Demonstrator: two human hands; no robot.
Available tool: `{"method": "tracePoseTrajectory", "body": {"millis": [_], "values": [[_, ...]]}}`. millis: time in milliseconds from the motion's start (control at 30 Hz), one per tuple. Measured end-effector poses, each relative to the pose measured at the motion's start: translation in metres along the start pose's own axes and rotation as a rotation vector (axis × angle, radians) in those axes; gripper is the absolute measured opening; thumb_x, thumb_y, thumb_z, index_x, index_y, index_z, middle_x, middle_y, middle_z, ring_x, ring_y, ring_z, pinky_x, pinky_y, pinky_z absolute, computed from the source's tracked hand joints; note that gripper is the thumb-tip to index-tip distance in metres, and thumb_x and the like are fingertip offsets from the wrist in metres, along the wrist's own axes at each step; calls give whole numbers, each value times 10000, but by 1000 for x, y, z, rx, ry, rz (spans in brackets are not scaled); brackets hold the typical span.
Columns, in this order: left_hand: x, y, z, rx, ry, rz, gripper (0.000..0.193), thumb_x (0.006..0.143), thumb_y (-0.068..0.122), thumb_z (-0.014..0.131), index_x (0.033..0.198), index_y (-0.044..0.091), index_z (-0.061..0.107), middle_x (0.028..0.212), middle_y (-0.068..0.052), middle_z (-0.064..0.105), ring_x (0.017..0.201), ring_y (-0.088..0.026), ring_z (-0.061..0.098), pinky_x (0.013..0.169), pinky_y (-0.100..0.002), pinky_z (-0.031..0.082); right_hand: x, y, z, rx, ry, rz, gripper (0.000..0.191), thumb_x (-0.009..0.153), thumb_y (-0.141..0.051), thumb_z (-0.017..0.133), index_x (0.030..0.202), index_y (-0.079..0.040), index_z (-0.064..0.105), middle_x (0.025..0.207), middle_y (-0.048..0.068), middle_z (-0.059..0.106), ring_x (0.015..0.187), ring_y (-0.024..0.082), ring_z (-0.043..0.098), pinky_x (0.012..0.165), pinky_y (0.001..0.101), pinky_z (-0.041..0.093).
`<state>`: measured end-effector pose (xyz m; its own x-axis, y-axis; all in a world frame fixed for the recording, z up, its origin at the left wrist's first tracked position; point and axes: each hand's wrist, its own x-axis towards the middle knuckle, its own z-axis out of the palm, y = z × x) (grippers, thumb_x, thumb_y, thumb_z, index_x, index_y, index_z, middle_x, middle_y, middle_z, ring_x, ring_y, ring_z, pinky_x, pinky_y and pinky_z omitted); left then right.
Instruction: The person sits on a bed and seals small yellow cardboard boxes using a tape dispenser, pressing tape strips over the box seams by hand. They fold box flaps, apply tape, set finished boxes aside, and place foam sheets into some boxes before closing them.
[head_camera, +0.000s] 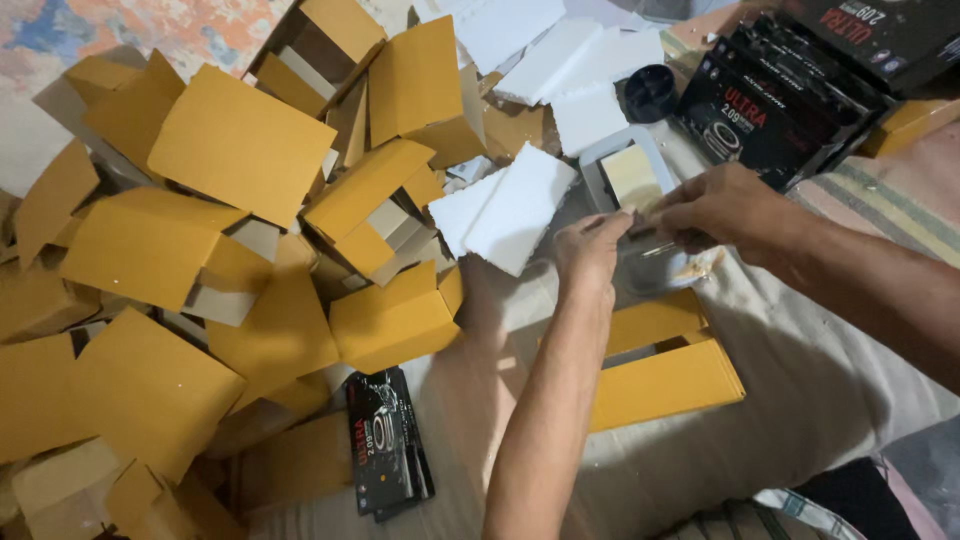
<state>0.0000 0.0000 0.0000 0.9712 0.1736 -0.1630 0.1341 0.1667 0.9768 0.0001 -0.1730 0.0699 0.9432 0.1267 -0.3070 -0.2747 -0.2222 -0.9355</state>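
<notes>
My left hand (592, 250) and my right hand (715, 208) meet over a pale cloth (800, 370), both pinching a small dark, shiny item (648, 245) between the fingertips; what it is cannot be made out. Just behind the hands lies a small white tray (600, 160) with a cream pad in it. A folded yellow cardboard box (665, 370) lies under my left forearm.
A big heap of yellow cardboard boxes (240, 150) fills the left side. White foam slabs (520, 210) lie in the middle and at the top. Black printed boxes (770, 105) stand at the top right, a black flat pack (388, 440) at the bottom, a dark round cap (650, 92) near the foam.
</notes>
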Motion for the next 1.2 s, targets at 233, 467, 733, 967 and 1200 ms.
{"method": "tracePoseTrajectory", "body": {"millis": [233,467,733,967,1200], "values": [[-19,16,6,-27,-83,-152,172,854,122,758,972,-3,761,803,-68,724,590,-125,630,443,-247,401,-14,1,-9,129,44,88,296,883,-207,715,953,80,734,746,108,627,598,193,579,510,346,493],[-19,14,21,-74,-69,-159,165,878,54,744,981,-73,727,791,-119,731,574,-150,653,426,-255,459,-22,-12,-17,75,55,63,271,883,-121,738,1016,113,708,890,190,778,703,269,763,568,340,590],[1,11,28,-264,-71,-248,545,912,-27,662,1372,-113,383,895,-209,704,628,-212,665,519,-348,595,-6,-28,-19,252,111,91,637,864,27,685,1418,130,389,930,315,722,724,338,764,634,377,657],[0,24,21,-212,-95,-170,699,880,-16,663,1475,-106,307,943,-221,717,641,-201,694,497,-340,592,-12,-36,-3,167,204,-50,641,780,11,719,1396,69,549,852,198,706,615,219,628,496,316,487],[-7,43,23,-287,-140,-91,532,874,0,684,1320,-120,421,896,-237,698,610,-212,668,475,-347,585,-16,-50,-12,233,152,-36,524,803,-23,709,1298,84,573,815,153,699,618,181,655,523,320,531]]}}
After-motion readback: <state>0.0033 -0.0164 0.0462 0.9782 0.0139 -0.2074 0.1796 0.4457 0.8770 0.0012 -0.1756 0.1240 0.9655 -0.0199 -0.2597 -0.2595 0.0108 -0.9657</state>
